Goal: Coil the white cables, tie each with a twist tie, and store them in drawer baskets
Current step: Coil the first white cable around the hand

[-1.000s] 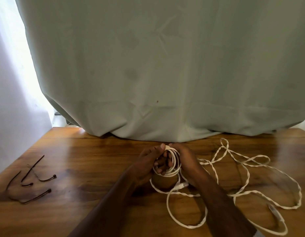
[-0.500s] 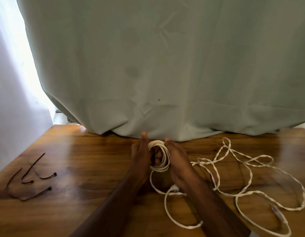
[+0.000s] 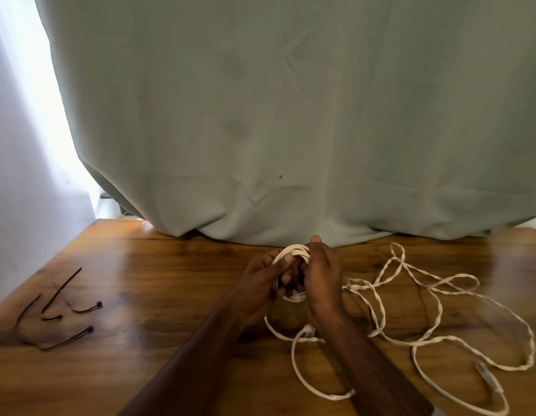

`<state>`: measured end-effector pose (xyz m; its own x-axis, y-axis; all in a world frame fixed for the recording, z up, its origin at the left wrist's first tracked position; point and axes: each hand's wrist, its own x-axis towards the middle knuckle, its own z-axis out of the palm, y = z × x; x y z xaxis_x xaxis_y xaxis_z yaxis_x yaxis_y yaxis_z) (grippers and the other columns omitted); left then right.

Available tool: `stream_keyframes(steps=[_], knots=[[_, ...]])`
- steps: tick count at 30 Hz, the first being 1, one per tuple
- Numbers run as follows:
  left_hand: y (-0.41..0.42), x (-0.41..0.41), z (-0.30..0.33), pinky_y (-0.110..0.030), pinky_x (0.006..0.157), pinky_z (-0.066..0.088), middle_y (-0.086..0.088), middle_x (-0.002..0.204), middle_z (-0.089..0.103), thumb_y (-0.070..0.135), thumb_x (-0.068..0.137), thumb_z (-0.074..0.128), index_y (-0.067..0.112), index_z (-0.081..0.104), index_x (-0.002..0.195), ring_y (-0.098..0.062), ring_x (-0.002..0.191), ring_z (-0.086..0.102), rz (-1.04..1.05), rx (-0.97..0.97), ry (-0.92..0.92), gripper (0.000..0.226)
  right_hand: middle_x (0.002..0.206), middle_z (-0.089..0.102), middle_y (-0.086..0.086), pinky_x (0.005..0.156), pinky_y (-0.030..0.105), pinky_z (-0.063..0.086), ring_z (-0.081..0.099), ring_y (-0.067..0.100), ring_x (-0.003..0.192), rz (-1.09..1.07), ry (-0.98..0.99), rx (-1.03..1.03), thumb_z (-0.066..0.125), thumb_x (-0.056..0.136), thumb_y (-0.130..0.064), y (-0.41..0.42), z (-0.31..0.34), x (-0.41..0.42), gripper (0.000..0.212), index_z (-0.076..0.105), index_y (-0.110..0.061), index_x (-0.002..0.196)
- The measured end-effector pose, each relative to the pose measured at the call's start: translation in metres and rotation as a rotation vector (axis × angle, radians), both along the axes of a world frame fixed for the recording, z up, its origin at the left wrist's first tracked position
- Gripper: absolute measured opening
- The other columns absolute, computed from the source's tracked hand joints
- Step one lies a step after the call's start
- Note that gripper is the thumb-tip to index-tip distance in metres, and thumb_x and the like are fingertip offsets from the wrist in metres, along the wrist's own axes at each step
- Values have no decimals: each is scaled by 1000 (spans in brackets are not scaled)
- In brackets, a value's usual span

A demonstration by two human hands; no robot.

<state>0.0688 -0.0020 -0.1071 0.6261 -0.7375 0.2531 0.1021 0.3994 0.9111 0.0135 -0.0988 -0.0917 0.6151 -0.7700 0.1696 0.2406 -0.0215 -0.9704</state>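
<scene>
With both hands up over the tabletop (image 3: 170, 295), we see the left hand (image 3: 260, 283) and right hand (image 3: 322, 277) each curled around a small coil (image 3: 293, 253) of white cable between them. Loose cable (image 3: 440, 295) trails right across the wood, a connector (image 3: 487, 376) at near right. Dark twist ties (image 3: 59, 313) lie far left. Pale curtain (image 3: 290, 115) hangs behind.
</scene>
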Motion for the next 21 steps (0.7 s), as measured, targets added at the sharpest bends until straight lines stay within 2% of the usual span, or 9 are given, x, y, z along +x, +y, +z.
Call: stream_keyframes(steps=[3,5,7,8,10,12,16,18,21], knots=[[0,0,1,-26,49,38,2,51,50,30,98,50,-5,63,83,-7,40,45,81,12,11,41,80,67,5,59,30,50,63,13,70,48,-17,-92,42,108,-30,2,-5,2,32,64,-15,90],[-4,-2,5,-25,47,42,-5,58,61,46,97,49,-8,62,95,-11,43,55,185,52,139,56,79,61,4,62,32,47,57,13,71,56,-4,-225,42,107,-23,5,-9,4,27,59,-14,88],[-8,-7,7,-33,61,58,-16,89,71,52,95,54,-3,59,108,-24,74,73,299,72,329,56,75,57,4,65,33,45,54,14,71,46,15,-237,45,104,-15,7,-8,7,25,57,-10,83],[-10,-8,4,-40,71,60,-17,104,69,48,95,59,5,55,114,-30,90,73,373,87,397,47,73,56,4,65,33,43,53,15,70,38,29,-217,45,102,-13,8,-8,9,25,56,-9,80],[-10,-14,5,-45,78,61,-18,114,66,36,94,65,13,50,118,-34,100,70,484,91,459,36,71,55,4,64,34,42,51,17,68,21,43,-182,44,98,-12,9,-10,13,25,56,-12,76],[-4,-19,5,-42,73,61,-21,112,68,28,95,64,6,55,118,-35,97,71,518,59,437,33,71,52,2,63,35,40,49,17,68,29,39,-188,43,99,-15,13,-13,14,24,53,-16,77],[15,-21,3,-42,69,52,-25,84,67,23,100,54,-8,67,88,-34,79,64,586,50,230,35,69,55,-1,60,32,41,50,13,63,162,121,-341,44,97,-12,14,-9,12,23,55,-16,77],[27,-21,4,-45,69,50,-28,81,65,23,101,52,-10,64,85,-34,75,62,622,67,131,39,70,61,-4,64,33,45,55,10,66,247,202,-409,47,93,-25,16,-6,13,27,60,-16,72],[44,-20,4,-40,66,55,-25,86,70,24,101,53,-3,71,86,-32,74,67,617,65,139,36,73,69,5,66,34,52,65,17,69,396,240,-169,47,99,-50,33,-4,13,50,65,-11,72]])
